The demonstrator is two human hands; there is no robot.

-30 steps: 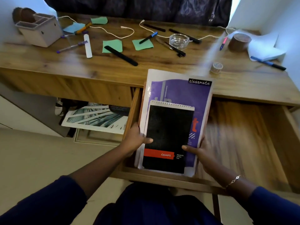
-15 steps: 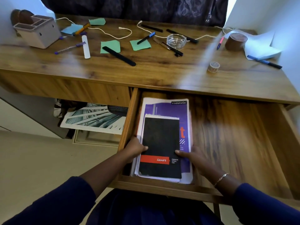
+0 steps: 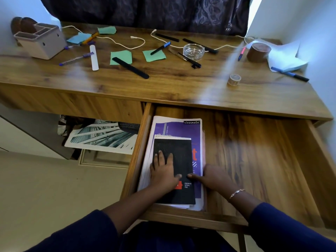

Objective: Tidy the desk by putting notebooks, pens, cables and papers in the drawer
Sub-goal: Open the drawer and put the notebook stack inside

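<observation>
I see long navy-blue fabric sleeves [image 3: 81, 233] on both arms, and a thin metal chain bracelet [image 3: 236, 192] on the right wrist.

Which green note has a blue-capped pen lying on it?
The rightmost green note, nearest the glass dish: the pen crosses its top edge. The middle note bears a black strip instead.

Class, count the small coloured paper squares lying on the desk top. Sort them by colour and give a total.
Green paper squares: 3
Blue paper squares: 1
Total: 4
</observation>
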